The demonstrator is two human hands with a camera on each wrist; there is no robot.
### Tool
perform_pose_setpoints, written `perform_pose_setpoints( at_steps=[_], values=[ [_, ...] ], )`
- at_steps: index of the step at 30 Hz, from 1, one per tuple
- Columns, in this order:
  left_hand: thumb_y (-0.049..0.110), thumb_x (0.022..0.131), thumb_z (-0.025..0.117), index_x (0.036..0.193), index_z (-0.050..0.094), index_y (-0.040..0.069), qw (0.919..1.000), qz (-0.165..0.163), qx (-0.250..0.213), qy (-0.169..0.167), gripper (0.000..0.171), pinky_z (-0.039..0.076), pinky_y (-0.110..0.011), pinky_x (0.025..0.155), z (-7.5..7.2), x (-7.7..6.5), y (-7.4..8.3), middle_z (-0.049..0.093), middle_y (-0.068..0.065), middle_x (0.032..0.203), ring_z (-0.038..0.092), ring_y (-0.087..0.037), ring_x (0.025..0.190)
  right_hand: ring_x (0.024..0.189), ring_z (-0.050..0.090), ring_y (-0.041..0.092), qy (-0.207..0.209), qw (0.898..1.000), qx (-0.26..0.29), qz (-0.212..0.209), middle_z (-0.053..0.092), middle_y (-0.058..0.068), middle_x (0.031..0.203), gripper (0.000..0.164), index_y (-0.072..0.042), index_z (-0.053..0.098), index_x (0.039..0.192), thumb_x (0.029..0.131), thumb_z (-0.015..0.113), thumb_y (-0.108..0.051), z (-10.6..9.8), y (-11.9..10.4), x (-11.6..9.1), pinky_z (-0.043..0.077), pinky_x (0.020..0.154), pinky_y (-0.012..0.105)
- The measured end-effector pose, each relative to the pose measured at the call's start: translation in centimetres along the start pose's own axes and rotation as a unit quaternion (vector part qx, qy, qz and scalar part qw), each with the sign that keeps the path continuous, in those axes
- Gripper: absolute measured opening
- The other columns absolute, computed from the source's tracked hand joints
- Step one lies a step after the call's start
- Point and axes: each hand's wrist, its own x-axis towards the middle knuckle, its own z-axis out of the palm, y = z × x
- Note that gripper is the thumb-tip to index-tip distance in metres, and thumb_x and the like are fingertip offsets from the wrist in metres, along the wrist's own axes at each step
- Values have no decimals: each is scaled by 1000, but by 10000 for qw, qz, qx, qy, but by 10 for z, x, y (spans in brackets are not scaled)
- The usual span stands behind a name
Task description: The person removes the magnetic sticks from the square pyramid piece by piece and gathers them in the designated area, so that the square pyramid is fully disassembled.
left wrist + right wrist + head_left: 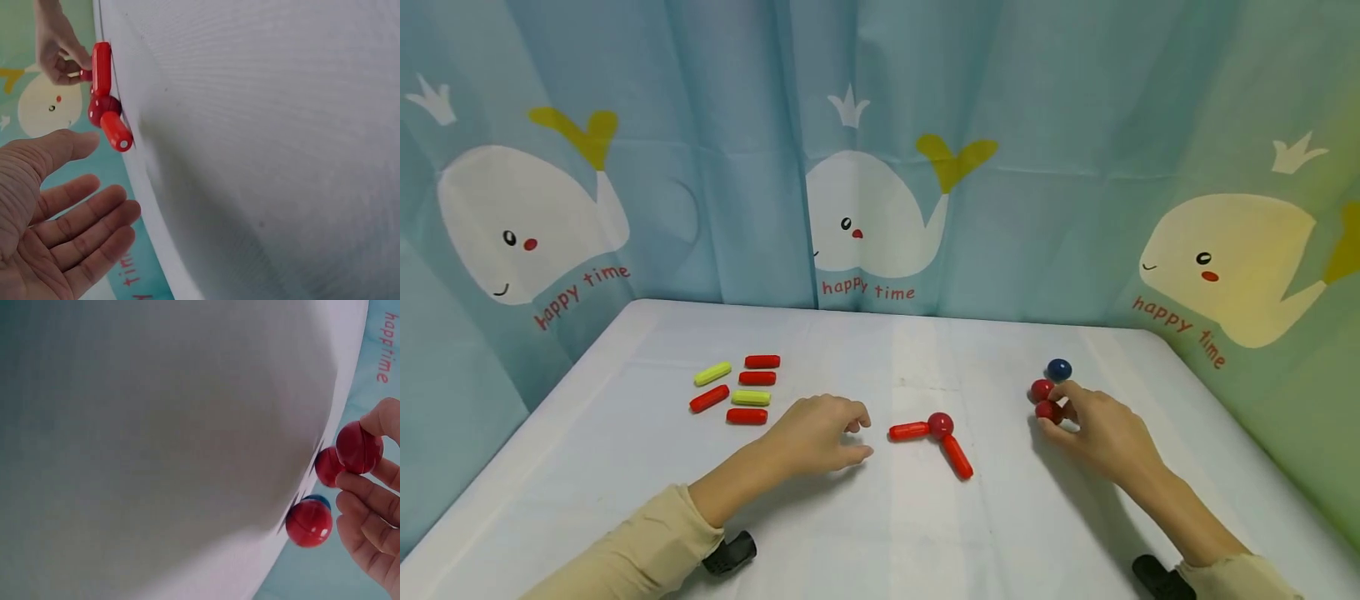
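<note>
My left hand (820,435) hovers over the table with fingers loosely spread, holding nothing. Just right of it lies a red ball (941,426) joined to two red rods (910,431) in a bent V shape. At the right, my right hand (1101,433) pinches another red ball (358,447) between thumb and fingers. Close behind that are a second red ball (327,467) and a blue ball (1059,370). One more red ball (309,523) shows in the right wrist view, beside the fingers; the hand hides it in the head view.
Left of the left hand, several red rods (747,416) and two yellow-green rods (751,398) lie loose on the white table (820,342). A blue curtain (737,208) printed with whales hangs along the table's back and sides. Black straps (730,553) sit at both wrists.
</note>
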Motion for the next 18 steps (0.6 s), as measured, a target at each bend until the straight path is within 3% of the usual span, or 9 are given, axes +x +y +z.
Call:
perform_pose_setpoints(
  at_steps=[12,18],
  values=[
    [24,86,81,106,74,11,10000,-35,-51,-62,24,54,-36,78,7,2,0,73,0,92,64,-15,85,59,45,15,-407,9984,-237,304,51,-2,68,32,-5,62,103,88,79,-27,4,5,1,33,49,32],
    [24,87,80,106,74,10,10000,-11,25,9,25,54,-36,77,10,12,3,74,-2,93,65,-16,85,58,47,14,-338,9988,-219,282,55,-3,68,41,0,61,117,91,76,-29,2,4,0,36,48,32]
  ],
)
